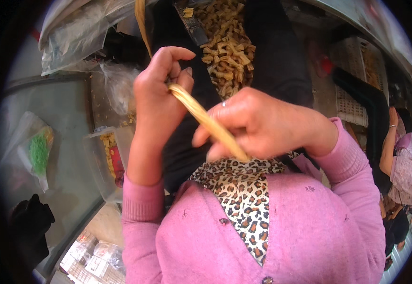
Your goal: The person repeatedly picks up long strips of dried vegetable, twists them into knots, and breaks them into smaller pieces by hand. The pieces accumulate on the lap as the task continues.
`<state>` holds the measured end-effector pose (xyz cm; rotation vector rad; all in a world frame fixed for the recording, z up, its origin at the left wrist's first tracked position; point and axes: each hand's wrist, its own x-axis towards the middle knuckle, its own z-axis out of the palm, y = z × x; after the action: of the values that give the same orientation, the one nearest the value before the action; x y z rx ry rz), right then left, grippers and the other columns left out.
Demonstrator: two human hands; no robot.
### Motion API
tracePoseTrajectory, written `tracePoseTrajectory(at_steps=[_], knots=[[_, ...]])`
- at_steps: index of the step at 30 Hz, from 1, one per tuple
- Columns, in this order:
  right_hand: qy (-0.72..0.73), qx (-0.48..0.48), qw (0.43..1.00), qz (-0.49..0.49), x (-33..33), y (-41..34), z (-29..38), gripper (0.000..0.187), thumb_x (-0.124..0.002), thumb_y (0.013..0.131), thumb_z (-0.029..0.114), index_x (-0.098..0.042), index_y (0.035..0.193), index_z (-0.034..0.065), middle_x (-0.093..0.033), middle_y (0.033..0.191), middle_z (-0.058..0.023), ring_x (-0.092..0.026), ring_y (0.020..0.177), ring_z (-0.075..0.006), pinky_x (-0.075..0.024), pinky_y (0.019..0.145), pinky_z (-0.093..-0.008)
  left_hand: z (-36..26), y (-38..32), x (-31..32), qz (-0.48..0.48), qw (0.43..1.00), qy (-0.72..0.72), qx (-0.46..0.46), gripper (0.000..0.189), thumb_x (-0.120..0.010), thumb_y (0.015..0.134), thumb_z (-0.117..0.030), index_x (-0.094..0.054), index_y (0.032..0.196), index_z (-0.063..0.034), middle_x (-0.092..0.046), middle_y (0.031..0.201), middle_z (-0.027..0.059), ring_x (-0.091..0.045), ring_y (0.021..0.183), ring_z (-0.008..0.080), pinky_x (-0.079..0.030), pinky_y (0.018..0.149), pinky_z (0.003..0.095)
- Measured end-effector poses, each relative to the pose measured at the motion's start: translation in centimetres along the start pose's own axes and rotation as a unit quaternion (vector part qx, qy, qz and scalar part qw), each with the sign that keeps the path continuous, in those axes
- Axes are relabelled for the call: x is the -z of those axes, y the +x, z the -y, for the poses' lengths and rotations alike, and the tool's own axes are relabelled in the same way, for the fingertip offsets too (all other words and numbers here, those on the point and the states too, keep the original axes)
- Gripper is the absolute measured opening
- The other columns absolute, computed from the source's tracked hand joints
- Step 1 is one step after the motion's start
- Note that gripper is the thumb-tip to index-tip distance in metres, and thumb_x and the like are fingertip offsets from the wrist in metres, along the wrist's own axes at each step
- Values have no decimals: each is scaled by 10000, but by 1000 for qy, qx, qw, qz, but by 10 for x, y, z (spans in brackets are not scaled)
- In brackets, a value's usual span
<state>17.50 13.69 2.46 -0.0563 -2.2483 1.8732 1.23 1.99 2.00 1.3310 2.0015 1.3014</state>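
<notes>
My left hand (163,81) is closed around a pale yellow folded strip (206,115), perhaps bean curd skin or plant fibre. Its index finger and thumb point inward. A long tan strip (140,26) runs from behind that hand to the top edge; whether both are one piece is hidden. Blurred, my right hand (259,124) has the yellow strip lying across its bent fingers, and I cannot tell if they grip it. A ring is on one finger. Beyond the hands, between dark-trousered legs, lies a heap of short tan knotted pieces (230,53).
A dark flat metal piece (193,26) borders the heap. At left are a clear plastic box (96,159) with yellow bits, plastic bags (119,85) and a bag with green strands (39,151) on a grey surface. At right are a white crate (349,103) and another person's arm (387,145).
</notes>
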Motion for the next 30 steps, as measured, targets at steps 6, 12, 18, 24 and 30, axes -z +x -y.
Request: tracePoseTrajectory(at_steps=[6,12,18,24,30], knots=[[52,41,967,-245,9,7,-17,262,-725,918,140,-711,1140,1,-730,911,-45,-680,845,-90,-554,771,-234,-17,-45,-34,78,967,-229,84,145,-719,864,-15,-654,992,7,-627,738,16,-559,639,62,-462,572,246],[-274,12,927,-256,-16,1,-24,198,-689,923,189,-748,1079,81,-739,865,-92,-722,769,-153,-546,696,-267,-2,-43,-32,-40,999,24,-6,148,-739,809,-15,-639,917,-22,-654,734,36,-602,605,110,-491,573,265],[6,-36,977,-210,-20,3,-45,176,-606,983,192,-694,1017,42,-707,847,-59,-649,596,-129,-505,587,-266,13,-32,-21,-6,992,-128,-1,156,-619,802,74,-585,932,-4,-647,794,36,-601,682,73,-466,604,218],[245,-157,953,-82,4,13,-29,226,-512,1049,217,-616,951,41,-610,755,-20,-498,473,-63,-382,429,-194,17,-16,1,75,947,-277,142,171,-561,860,77,-569,1016,9,-589,834,-12,-528,721,36,-409,636,179],[376,-87,878,-283,62,42,-36,281,-525,1048,299,-589,919,58,-539,680,-8,-371,451,-78,-275,438,-222,42,-11,19,-18,937,-281,207,108,-623,904,-12,-620,1012,-23,-529,775,-77,-417,661,-14,-300,583,152]])
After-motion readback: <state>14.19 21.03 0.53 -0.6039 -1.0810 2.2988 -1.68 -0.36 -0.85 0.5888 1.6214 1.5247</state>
